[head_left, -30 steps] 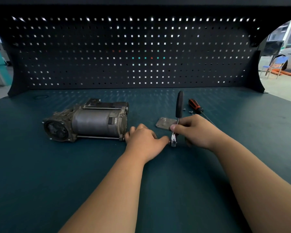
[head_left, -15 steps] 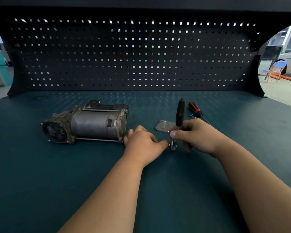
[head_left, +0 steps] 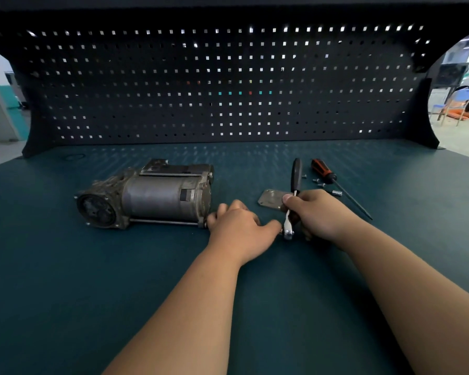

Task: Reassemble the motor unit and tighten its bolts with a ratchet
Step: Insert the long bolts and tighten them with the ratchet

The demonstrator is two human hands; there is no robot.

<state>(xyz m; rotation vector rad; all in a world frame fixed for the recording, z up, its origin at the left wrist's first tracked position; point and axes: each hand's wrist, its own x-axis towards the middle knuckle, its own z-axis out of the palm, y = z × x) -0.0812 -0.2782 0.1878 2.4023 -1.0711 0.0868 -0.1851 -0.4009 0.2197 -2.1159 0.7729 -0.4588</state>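
Right hand (head_left: 320,215) grips the ratchet (head_left: 296,174) shaft; left hand (head_left: 238,228), loosely curled, thumb touching its head, lies at three o'clock of the motor unit (head_left: 152,196)

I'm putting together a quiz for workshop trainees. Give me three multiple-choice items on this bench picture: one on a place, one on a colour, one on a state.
1. Where does the motor lie?
A) far right
B) left of both hands
C) between the hands

2. What colour is the screwdriver handle?
A) blue
B) yellow
C) orange and black

3. What state is the ratchet in?
A) gripped by the right hand
B) lying untouched
C) stuck into the motor

Key:
1 B: the motor sits beyond the left hand, on its left.
2 C: the handle shows orange with black.
3 A: the right hand's fingers curl round the ratchet's shaft.
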